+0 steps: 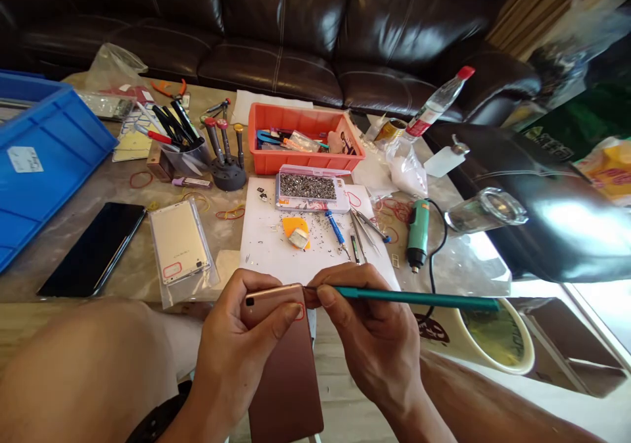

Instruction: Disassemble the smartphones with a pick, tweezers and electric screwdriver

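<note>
A rose-gold smartphone [286,384], back side up, is gripped near its top end by my left hand [236,351], the thumb lying across its back below the camera. My right hand [369,338] pinches a long teal-handled tool [419,298], whose handle points off to the right. The tool's dark tip meets the phone's upper right edge; its exact shape is hidden by my fingers. Just beyond my hands lies a white sheet [261,259] with scattered tiny screws, an orange pick [294,225], a blue screwdriver [337,231] and tweezers [362,233].
An orange bin [305,162] and a clear case of screws [306,190] stand at the back. To the left are a blue crate [54,160], a black phone [93,249] and a bagged pale panel [180,239]. A green heat tool [418,236], a glass [486,211] and a bucket [525,357] are right.
</note>
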`<state>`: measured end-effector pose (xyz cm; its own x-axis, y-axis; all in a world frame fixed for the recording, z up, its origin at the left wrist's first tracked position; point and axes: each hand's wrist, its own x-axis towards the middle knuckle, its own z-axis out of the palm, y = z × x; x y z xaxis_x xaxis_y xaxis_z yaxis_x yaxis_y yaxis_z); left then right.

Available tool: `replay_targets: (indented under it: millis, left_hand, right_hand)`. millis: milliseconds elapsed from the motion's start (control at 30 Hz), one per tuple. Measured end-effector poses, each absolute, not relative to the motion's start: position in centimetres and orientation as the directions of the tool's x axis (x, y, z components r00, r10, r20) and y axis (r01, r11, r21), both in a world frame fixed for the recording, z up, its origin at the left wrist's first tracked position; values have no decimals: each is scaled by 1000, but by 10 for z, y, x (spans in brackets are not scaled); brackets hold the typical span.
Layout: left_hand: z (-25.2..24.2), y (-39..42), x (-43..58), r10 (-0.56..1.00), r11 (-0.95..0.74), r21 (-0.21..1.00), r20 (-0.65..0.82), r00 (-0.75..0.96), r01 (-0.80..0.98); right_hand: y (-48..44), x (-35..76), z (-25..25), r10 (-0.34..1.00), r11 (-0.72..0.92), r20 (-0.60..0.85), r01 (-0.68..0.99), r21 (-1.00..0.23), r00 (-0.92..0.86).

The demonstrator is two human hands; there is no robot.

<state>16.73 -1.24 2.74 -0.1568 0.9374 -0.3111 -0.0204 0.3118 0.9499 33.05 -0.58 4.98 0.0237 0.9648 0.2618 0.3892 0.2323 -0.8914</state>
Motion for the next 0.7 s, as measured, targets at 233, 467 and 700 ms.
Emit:
replay_targets:
  millis: [233,467,700]
  left_hand:
    - [40,-35,167,945,321,946,-316,-90,47]
    - [55,-80,177,939,345,938,-345,0,-16]
    - [50,-146,174,872,489,870,-490,5,-67]
  right_hand:
    - [-38,334,69,948,273,319,467,-841,20]
    - [-89,342,81,923,326,381,413,-850,54]
    - [-155,341,71,962,227,265,347,-910,65]
